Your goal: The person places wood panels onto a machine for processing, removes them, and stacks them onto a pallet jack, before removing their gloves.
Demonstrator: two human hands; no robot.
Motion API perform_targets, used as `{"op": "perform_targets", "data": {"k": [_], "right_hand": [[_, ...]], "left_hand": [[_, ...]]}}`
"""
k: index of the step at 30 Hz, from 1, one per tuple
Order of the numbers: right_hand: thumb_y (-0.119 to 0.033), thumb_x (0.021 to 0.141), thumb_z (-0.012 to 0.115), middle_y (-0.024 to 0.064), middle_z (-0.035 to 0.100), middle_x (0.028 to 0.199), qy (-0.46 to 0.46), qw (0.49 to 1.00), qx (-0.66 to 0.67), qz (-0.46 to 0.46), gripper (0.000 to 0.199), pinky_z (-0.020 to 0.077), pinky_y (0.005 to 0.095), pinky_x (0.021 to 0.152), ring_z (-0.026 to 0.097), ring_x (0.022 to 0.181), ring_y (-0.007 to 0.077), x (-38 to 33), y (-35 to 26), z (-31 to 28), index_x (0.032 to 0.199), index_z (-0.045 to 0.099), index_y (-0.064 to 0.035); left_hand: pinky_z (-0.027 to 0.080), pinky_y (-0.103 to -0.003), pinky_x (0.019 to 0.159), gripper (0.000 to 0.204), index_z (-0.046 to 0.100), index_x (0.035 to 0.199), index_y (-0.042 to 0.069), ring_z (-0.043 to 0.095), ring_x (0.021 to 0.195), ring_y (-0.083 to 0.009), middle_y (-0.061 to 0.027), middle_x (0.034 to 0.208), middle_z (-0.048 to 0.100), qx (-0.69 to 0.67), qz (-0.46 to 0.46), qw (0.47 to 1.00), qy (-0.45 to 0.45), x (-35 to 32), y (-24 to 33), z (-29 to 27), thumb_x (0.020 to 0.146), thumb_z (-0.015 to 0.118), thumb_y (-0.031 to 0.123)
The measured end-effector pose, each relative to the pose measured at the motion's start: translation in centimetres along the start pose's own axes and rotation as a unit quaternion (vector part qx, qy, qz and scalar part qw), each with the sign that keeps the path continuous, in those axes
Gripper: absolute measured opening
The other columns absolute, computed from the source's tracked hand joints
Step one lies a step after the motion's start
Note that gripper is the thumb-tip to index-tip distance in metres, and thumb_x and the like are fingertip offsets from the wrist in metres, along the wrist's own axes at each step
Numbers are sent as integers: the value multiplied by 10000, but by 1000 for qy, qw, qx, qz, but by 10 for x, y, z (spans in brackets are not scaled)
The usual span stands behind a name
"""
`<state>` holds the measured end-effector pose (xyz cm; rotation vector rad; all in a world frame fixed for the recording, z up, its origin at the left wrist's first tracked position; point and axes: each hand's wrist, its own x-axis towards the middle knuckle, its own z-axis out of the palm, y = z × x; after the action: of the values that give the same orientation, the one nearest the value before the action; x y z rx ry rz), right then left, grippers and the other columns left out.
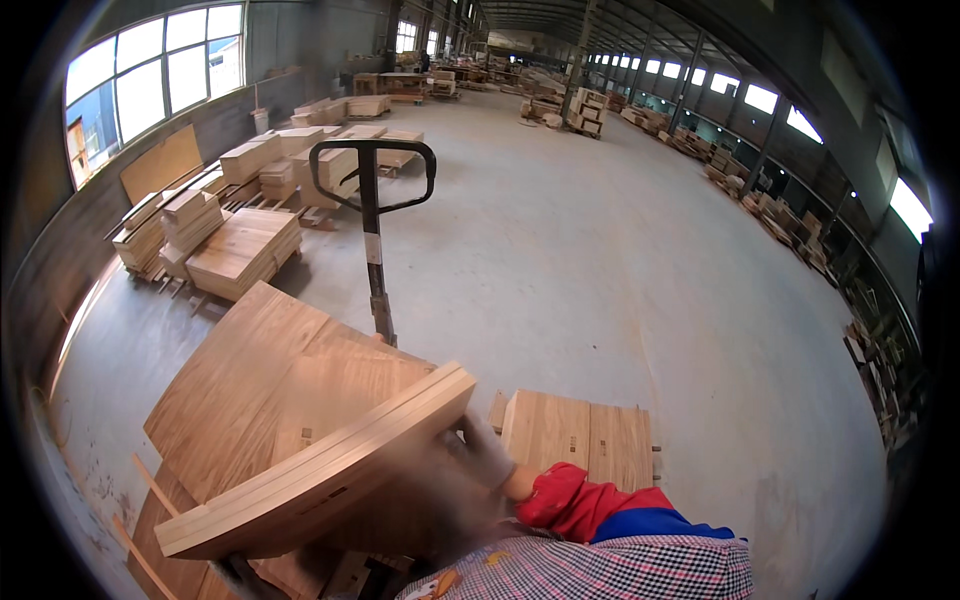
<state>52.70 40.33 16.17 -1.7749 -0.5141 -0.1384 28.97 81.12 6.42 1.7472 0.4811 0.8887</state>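
Note:
A tilted stack of wooden boards [330, 460], pressed edge to edge, is held in front of my body. My right hand [486, 452], in a greyish glove and blurred, grips its right end; the fingertips are partly hidden behind the boards. At the lower left corner, my left hand [240, 574] in a dark glove is closed on the underside, mostly hidden. Beneath and beyond the held boards lie wide wooden panels [235, 385] with visible grain.
A pallet jack handle [372, 200] rises behind the panels. To the right sits a low wooden panel stack [575, 432]. More stacked boards [245, 245] stand at the left near the windows. Grey concrete floor [560, 250] stretches ahead, with wood piles [780, 215] along the right wall.

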Motion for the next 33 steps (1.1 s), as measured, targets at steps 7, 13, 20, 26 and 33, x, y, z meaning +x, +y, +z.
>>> {"op": "perform_targets", "data": {"k": [7, 13, 20, 26, 33], "right_hand": [[-251, 909, 613, 219, 594, 1069, 1, 999, -35, -31, 505, 487, 400, 803, 602, 969, 360, 2, 11, -2, 1311, 413, -20], [-204, 913, 602, 205, 590, 1077, 0, 999, -28, -33, 485, 488, 384, 805, 603, 969, 324, -2, -3, -3, 1317, 410, -16], [-207, 938, 566, 180, 580, 1120, 11, 998, 0, -57, 474, 467, 358, 864, 584, 1010, 279, -4, -9, -1, 1335, 396, -11], [-279, 990, 470, 156, 549, 1183, -22, 997, 74, 3, 452, 412, 349, 941, 513, 1096, 218, -13, 16, -1, 1347, 389, -13], [-325, 999, 446, 146, 545, 1153, 14, 994, 97, 43, 451, 406, 339, 929, 512, 1062, 231, -21, 23, 17, 1339, 401, -32]], "left_hand": [[405, -244, 983, 630, 375, 1342, -21, 480, 1171, -208, -104, 1312, 494, 1, -5, 998, 66, -9, 65, 35, 915, 545, 409], [294, -356, 1074, 477, 330, 1396, -30, 373, 1261, -219, -142, 1401, 359, -53, -36, 994, 86, -8, 30, 24, 1018, 396, 254], [285, -359, 1087, 502, 303, 1411, -26, 359, 1273, -214, -136, 1417, 332, -62, -41, 994, 75, -12, 17, 25, 1018, 395, 272], [274, -358, 1100, 531, 260, 1434, -16, 335, 1293, -209, -129, 1441, 292, -82, -34, 995, 48, -13, -9, 23, 1019, 392, 288], [261, -349, 1110, 557, 198, 1465, 9, 290, 1327, -211, -127, 1482, 230, -72, -44, 996, 22, 1, -13, 15, 1022, 384, 291]]}}
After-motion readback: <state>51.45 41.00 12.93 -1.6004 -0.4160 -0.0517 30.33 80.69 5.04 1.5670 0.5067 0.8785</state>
